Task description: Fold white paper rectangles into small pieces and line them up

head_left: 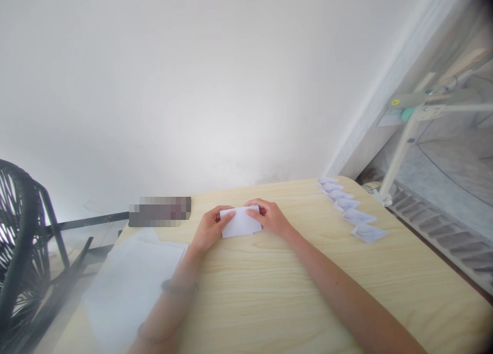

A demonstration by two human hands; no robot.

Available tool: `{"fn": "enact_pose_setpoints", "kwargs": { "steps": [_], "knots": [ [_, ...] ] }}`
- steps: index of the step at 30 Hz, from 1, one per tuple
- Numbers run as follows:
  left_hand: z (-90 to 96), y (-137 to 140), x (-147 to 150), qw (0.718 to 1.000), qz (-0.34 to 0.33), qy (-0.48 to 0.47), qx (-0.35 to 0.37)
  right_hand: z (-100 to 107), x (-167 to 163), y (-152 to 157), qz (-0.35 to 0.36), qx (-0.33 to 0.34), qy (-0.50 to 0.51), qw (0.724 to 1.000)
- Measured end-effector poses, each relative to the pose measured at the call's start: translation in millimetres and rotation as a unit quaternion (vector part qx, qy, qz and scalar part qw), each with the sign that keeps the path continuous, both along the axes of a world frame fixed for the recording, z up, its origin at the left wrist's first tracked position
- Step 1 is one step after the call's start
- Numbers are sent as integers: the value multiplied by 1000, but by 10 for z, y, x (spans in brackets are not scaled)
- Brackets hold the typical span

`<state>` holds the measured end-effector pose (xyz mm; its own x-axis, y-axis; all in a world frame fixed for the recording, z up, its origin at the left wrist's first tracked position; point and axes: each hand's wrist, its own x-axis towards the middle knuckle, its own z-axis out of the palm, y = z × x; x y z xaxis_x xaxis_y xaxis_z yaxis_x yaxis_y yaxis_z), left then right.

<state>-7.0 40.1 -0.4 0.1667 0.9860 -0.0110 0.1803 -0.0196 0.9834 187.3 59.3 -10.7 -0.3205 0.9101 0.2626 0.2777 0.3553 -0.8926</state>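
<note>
Between my two hands is a small folded sheet of white paper [241, 223], roughly rectangular, its long edge running left to right. My left hand [211, 227] pinches its left end, thumb on the near face and fingers behind. At the other end my right hand [270, 216] grips the upper right corner the same way, with the thumb on top. The fingertips behind the paper are hidden. Both hands are over the middle of the wooden table [262, 302].
Several folded white paper boats [370, 233] stand in a row along the table's right side. Loose white sheets [127, 287] lie at the left, by my forearm. Behind them is a blurred-out object [159, 211]. A dark woven chair [23, 241] stands left; a white metal frame [404, 148] stands right.
</note>
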Motion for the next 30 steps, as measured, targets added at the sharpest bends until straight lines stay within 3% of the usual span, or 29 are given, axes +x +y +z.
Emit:
{"fn": "enact_pose_setpoints", "kwargs": {
  "steps": [30],
  "knots": [
    [-19,13,-22,999,-7,-13,-33,-47,23,19,21,-57,34,998]
  ]
}}
